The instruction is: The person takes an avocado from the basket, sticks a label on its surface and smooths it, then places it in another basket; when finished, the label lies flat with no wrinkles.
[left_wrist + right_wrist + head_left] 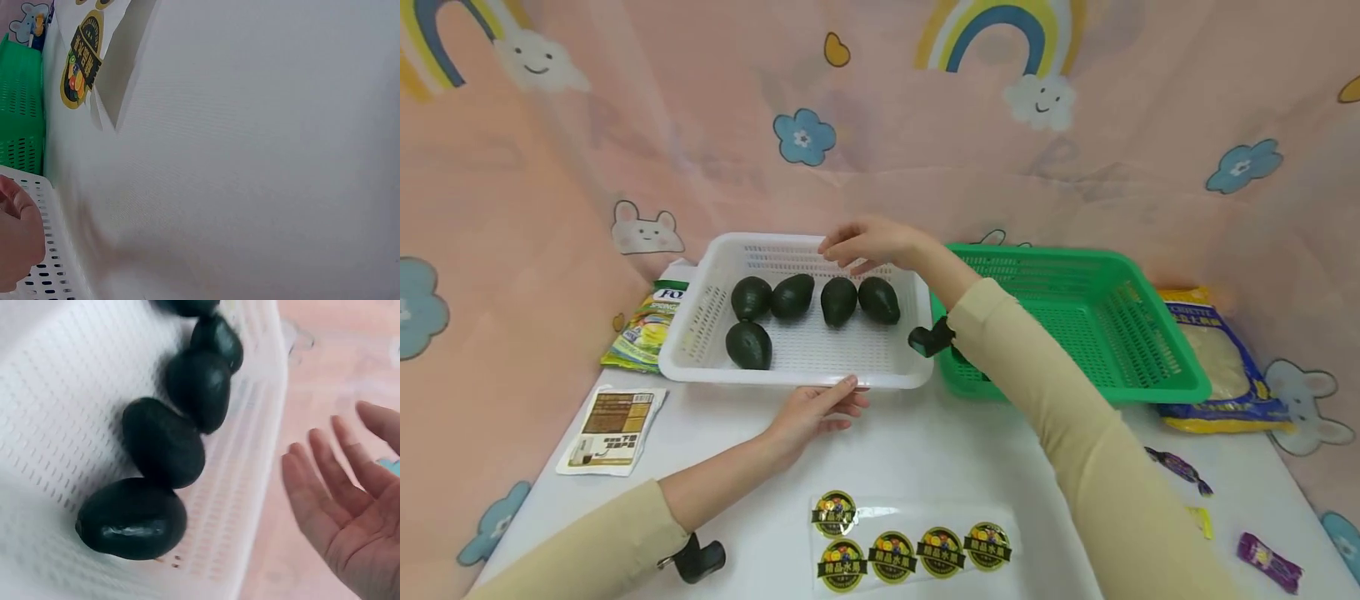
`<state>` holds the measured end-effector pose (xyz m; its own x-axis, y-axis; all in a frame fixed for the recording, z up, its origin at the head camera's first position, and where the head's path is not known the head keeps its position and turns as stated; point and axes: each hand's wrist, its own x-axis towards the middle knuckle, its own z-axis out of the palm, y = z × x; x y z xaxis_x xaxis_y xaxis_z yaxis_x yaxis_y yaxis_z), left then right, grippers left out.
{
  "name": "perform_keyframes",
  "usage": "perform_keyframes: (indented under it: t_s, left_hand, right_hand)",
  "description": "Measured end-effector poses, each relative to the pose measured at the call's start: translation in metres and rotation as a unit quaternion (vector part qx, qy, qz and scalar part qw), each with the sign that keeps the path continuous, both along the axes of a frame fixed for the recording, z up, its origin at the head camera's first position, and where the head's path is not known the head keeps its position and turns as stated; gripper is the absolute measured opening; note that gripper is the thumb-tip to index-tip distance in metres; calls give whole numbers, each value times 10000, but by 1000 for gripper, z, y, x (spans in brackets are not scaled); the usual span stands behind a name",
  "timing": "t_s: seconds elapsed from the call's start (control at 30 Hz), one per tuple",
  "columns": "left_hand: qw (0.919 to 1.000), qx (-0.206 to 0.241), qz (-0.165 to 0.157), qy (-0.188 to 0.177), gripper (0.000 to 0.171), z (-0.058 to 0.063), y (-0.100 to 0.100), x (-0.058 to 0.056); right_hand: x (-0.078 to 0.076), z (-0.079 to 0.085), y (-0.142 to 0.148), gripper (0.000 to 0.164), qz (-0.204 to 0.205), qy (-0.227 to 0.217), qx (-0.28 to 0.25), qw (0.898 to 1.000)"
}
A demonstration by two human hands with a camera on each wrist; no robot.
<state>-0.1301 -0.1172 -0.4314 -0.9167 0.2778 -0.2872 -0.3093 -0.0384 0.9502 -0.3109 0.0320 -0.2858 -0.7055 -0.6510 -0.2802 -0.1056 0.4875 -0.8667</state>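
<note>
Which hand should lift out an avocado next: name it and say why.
Right, probably: the right hand is empty, near the avocados in the white basket. The left hand is at the basket's front rim, thumb against it.

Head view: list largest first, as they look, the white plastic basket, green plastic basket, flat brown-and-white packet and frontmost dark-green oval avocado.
1. White plastic basket and green plastic basket: too alike to rank; a beige sleeve partly covers the green one.
2. Flat brown-and-white packet
3. Frontmost dark-green oval avocado

White table [760, 533] with white basket [797, 379], green basket [1138, 393], sticker sheet [917, 533], food packets [613, 431], wrapped candies [1268, 562].
</note>
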Motion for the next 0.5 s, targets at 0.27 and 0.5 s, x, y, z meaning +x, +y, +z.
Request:
perform_keyframes:
  t_s: [0.27, 0.5]
  left_hand:
    - [9994, -290, -184, -60, 58, -1, -1, -2]
    - [9994, -307, -162, -39, 58, -3, -4, -5]
  right_hand:
    - [-22, -45, -16, 49, 61, 246, 1764, 9840]
    - [-20, -67, -34, 46, 1309, 1042, 2190, 9613]
